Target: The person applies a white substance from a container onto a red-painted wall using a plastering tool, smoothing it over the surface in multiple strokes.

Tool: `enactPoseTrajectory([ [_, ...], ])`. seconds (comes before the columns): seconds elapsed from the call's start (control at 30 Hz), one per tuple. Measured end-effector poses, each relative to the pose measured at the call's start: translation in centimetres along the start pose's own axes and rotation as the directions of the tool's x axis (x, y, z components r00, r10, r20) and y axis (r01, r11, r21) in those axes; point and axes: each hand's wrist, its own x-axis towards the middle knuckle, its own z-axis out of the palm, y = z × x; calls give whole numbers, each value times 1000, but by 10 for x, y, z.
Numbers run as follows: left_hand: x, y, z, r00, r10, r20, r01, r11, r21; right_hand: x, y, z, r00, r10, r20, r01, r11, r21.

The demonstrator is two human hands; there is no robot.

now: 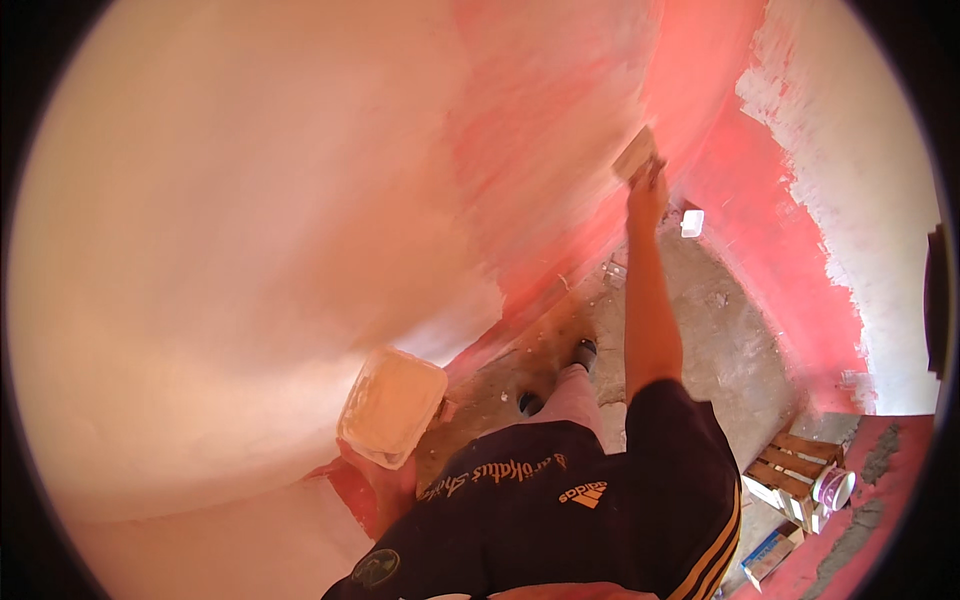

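Observation:
My right arm stretches far forward, and my right hand (648, 190) is closed on a wide putty knife (634, 153). Its pale, flat blade is at the red wall (540, 130), where pale coating covers part of the red in smeared streaks. Close to my body on the left, a rectangular plastic tub (392, 405) is held up, smeared pale inside. My left forearm (393, 488) runs up under it. Most of my left hand (446, 410) is hidden behind the tub, with only a bit showing at its right edge.
On the floor (715, 290) at the far corner lies a small white container (692, 223). At the lower right stand a wooden crate (795, 465), a white bucket (834, 488) and a blue box (770, 552). The right wall (800, 220) is part red, part white.

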Motion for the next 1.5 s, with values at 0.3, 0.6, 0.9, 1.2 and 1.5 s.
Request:
enactPoseTrajectory([
  [0.3,10,-27,-9,989,147,15,-146,987,-74,-220,-14,64,826,-507,246,555,808,-198],
  [0.6,35,-68,-66,901,320,292,-378,910,170,-62,-22,34,981,-192,-24,187,973,-138],
  [0.9,9,-19,-3,818,547,177,-557,676,482,-6,-52,72,844,-496,-202,413,843,-345],
  [1.2,15,-6,-15,978,159,135,-160,987,2,-151,-89,41,955,-294,42,277,931,238],
  [1.5,50,-89,-23,854,435,284,-421,900,-111,-35,-121,66,778,-607,-165,567,790,-234],
])
